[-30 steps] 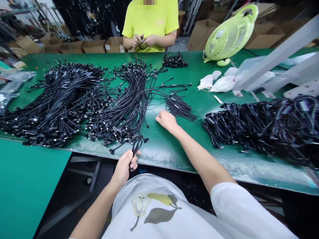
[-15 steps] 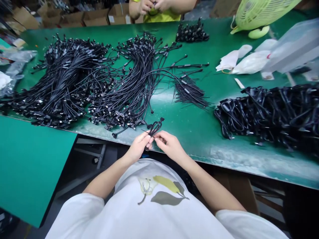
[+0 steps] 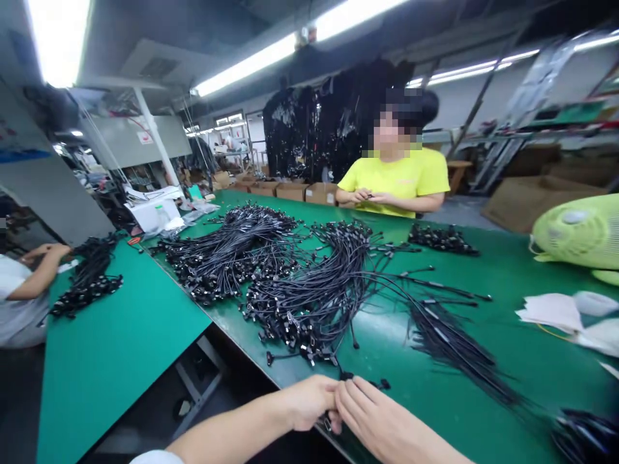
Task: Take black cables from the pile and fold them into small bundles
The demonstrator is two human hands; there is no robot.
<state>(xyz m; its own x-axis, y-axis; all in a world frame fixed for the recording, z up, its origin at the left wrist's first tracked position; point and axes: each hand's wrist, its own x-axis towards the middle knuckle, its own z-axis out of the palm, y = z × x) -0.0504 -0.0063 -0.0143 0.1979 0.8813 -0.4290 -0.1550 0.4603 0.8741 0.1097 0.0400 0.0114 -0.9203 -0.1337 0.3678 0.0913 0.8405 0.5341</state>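
Observation:
My left hand (image 3: 309, 401) and my right hand (image 3: 374, 419) meet at the near edge of the green table (image 3: 483, 412), fingers pinched together on a small folded black cable (image 3: 360, 380) whose plug ends stick out just above my knuckles. A big heap of loose black cables (image 3: 314, 290) lies just beyond my hands, and a second heap (image 3: 232, 251) lies further left. A thin fan of black ties (image 3: 454, 341) lies to the right.
A person in a yellow shirt (image 3: 396, 183) stands across the table handling a cable, with a small bundle pile (image 3: 440, 238) beside them. A green fan (image 3: 575, 232) and white bags (image 3: 570, 316) lie at right. Another person's arm (image 3: 33, 270) rests at a lower left table with cables (image 3: 87, 277).
My right hand came back from the tie pile to join my left on the folded cable. My head has lifted, so the view now shows the room instead of my lap.

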